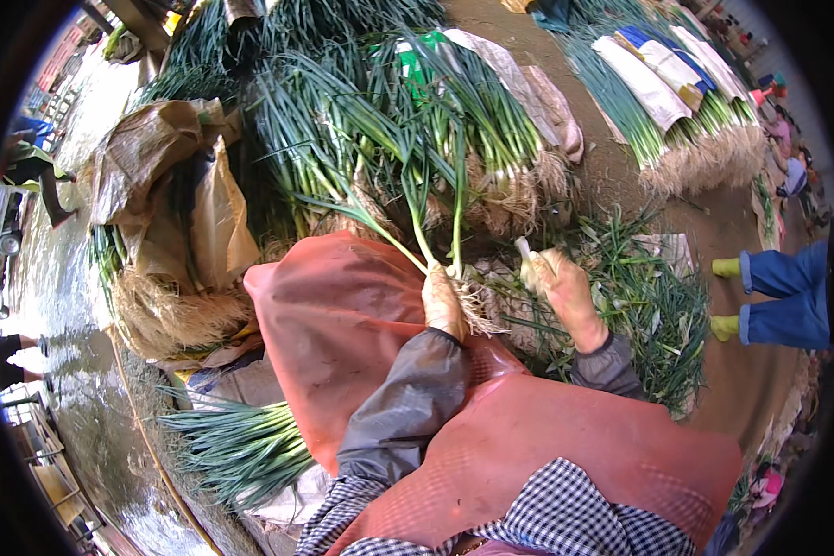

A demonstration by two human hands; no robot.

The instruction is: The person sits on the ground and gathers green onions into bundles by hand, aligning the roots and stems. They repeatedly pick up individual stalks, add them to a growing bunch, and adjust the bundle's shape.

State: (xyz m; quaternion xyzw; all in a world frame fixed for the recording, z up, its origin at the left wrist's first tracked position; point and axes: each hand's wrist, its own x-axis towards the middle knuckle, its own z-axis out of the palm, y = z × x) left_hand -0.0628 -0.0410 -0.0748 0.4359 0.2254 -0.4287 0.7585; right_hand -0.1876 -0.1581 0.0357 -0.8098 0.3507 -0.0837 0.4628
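My left hand (445, 302) grips a few green onions (420, 240) low on their white stems, above the orange-red apron over my lap. Their stringy roots (478, 309) hang out to the right of the fist, and the green leaves reach away over the heap beyond. Apart from it on the right, my right hand (561, 285) is closed around a small pale piece (523, 249). Only its whitish end shows above the fingers, and I cannot tell if it is a stripped leaf sheath. The orange-red apron (347, 299) spreads across my knees.
A heap of rooted green onions (361, 125) lies ahead. Stripped leaves (639, 306) litter the right side. At left stands a sack-wrapped bundle (174, 229); trimmed green onions (243, 438) lie below it. Covered bundles (695, 104) lie far right, near a person's blue-trousered legs (785, 295).
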